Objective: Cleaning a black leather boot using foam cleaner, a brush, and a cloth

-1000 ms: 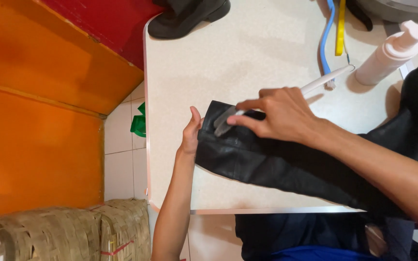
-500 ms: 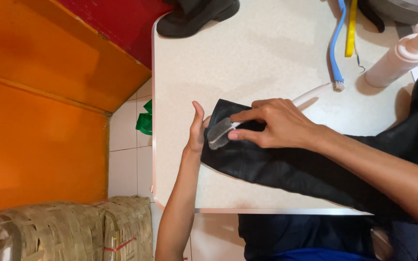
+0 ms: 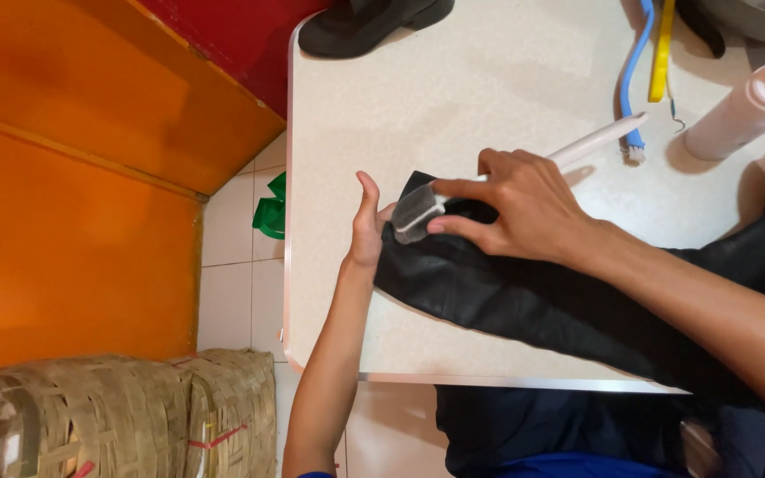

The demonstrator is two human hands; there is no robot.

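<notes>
Fingers of the left hand (image 3: 367, 232) lie flat, steadying the end of a black boot shaft (image 3: 506, 296) at centre frame; its long axis runs rightward. Just right, the right hand (image 3: 515, 212) grips a white-handled brush (image 3: 418, 212) on it.

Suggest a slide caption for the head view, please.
Right hand brushes a black boot shaft with a white-handled brush; left hand steadies it.

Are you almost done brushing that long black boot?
Hard to call any part finished: the black boot looks equally dark all over. Right now the right hand presses a white-handled brush on the boot's top end while the left hand steadies that edge. The other boot stands untouched at the table corner.
</notes>
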